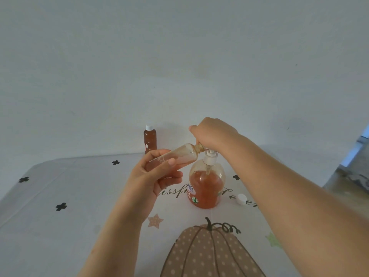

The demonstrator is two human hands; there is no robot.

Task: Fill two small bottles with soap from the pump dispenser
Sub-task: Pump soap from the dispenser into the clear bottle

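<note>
The capped bottle (150, 139) stands full at the surface's back. The left hand (157, 176) holds the second bottle (179, 156), seemingly part-filled, tilted with its mouth at the spout of the dispenser (205, 186). The right hand (213, 134) curls over the pump; capping remains.

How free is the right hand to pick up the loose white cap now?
Likely yes once freed: the white cap lies uncovered right of the dispenser, but the right hand currently grips the pump.

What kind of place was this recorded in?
Likely a home room, not a lab: a pumpkin-print tablecloth, a plain wall behind it, and a household pump dispenser standing on the cloth.
</note>
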